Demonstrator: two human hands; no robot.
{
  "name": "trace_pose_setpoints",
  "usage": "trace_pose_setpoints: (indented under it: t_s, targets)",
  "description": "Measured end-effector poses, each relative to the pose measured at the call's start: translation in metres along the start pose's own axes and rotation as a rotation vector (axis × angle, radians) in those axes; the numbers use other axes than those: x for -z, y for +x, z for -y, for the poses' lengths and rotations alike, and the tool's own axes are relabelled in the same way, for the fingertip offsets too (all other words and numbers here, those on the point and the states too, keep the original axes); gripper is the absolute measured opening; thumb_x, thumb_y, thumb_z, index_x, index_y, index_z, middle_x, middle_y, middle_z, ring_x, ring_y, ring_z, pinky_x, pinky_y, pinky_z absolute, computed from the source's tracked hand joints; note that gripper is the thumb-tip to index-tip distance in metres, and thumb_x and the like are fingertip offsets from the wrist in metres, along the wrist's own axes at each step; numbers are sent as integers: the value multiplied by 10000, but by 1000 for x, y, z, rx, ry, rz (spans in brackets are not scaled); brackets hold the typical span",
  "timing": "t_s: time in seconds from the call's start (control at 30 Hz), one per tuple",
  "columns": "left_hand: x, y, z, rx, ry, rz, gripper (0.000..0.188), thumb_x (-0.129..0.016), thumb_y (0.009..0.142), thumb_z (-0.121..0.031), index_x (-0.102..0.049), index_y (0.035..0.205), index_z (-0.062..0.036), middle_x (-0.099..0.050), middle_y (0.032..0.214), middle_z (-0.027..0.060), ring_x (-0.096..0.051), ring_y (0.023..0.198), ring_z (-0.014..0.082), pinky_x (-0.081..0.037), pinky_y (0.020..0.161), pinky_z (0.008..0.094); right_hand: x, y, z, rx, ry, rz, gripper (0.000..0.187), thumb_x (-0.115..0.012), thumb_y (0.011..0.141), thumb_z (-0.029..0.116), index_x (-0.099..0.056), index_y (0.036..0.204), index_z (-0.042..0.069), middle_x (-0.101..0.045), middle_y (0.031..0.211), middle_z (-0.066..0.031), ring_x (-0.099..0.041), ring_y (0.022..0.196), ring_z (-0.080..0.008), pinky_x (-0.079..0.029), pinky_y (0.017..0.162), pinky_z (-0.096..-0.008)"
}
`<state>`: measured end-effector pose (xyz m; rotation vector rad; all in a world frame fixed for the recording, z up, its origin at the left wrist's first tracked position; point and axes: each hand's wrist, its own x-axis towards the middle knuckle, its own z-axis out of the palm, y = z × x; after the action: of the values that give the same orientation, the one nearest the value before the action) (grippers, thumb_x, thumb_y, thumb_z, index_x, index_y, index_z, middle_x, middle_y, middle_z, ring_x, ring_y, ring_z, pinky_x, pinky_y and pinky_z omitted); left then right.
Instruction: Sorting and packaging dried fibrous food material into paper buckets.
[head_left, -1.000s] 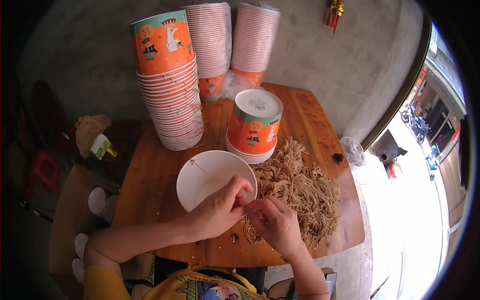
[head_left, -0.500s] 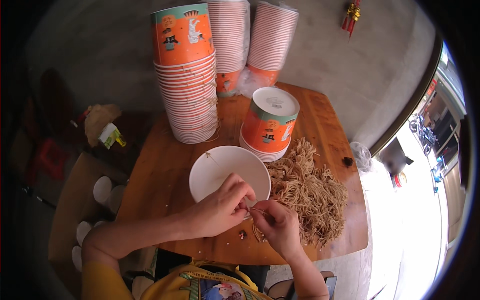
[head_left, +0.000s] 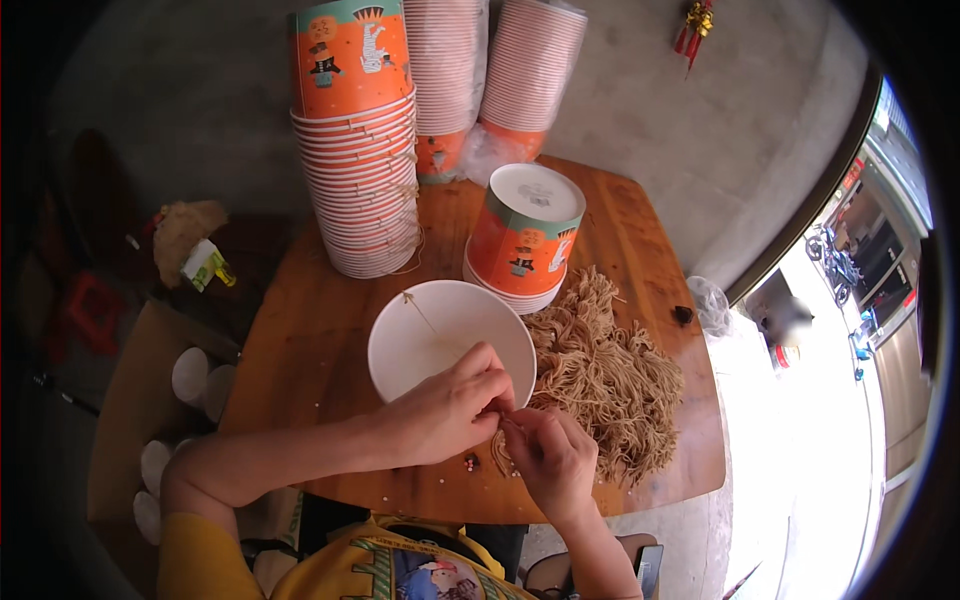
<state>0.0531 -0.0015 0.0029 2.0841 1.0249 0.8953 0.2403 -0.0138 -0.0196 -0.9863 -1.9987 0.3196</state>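
A white paper bucket (head_left: 410, 345) stands mouth-up on the wooden table, and a short piece of tan string (head_left: 420, 312) runs through its far wall near the rim. My left hand (head_left: 450, 405) reaches over the near rim with its fingers closed in a pinch. Against its fingertips my right hand (head_left: 552, 455) is pinched too, just outside the rim. Both work on a tan string (head_left: 501, 455), part of which hangs in a loop below the fingers; the fingertips hide the rest. A big heap of cut tan string (head_left: 620, 390) lies right beside my right hand.
Nested orange buckets (head_left: 355, 190) form a tall stack at the back left, strings dangling from their rims. A shorter upside-down stack (head_left: 525, 235) stands behind the heap. Plastic-wrapped bucket stacks (head_left: 530, 70) lean at the back wall. A cardboard box (head_left: 130, 390) with white cups sits lower left.
The whole view has shifted slightly, so the table and stacks sit a little further left and up. My fingertips have drawn closer together at the bucket's near rim.
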Motion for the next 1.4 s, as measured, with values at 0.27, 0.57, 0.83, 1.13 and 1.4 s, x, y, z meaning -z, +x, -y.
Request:
trace_pose_setpoints:
  t_s: [0.27, 0.57, 0.83, 1.13, 1.4]
  targets:
    - [1, 2, -2, 4, 75, -17, 127, -644, 817, 22, -562, 909, -12, -484, 1031, 84, -579, 899, 202, -509, 758, 305, -1, -3, -5, 103, -152, -28, 211, -745, 779, 68, -620, 947, 94, -551, 705, -27, -571, 595, -199, -458, 506, -330]
    - [-2, -3, -7, -29, 190, -137, 155, -642, 823, 18, -524, 908, -33, -577, 883, 81, -615, 805, 222, -506, 703, 335, -5, -1, -6, 151, -167, -41, 212, -738, 781, 62, -617, 952, 94, -555, 701, -23, -572, 592, -194, -461, 505, -319]
    - [-5, -6, -3, 98, -62, -145, 177, -632, 844, 44, -493, 929, -24, -612, 898, 62, -632, 790, 148, -519, 674, 289, -10, -3, -8, 60, -28, -59, 201, -733, 781, 44, -621, 945, 78, -561, 707, -38, -582, 593, -205, -473, 517, -312]
    - [0, 0, -9, 192, -211, -102, 299, -613, 866, 35, -420, 1083, -33, -600, 863, 57, -625, 790, 129, -518, 693, 279, -15, -7, -5, -447, 479, -55, 78, -662, 901, 75, -611, 922, 19, -625, 792, -29, -557, 616, -64, -466, 574, -221]
    - [4, 1, 0, 284, -370, -25, 328, -623, 875, 2, -424, 1134, -27, -621, 915, 54, -604, 842, 106, -497, 781, 278, -13, -8, -13, -721, 893, 51, 128, -635, 916, 66, -557, 1007, 22, -565, 755, 28, -477, 576, -36, -391, 523, -184]
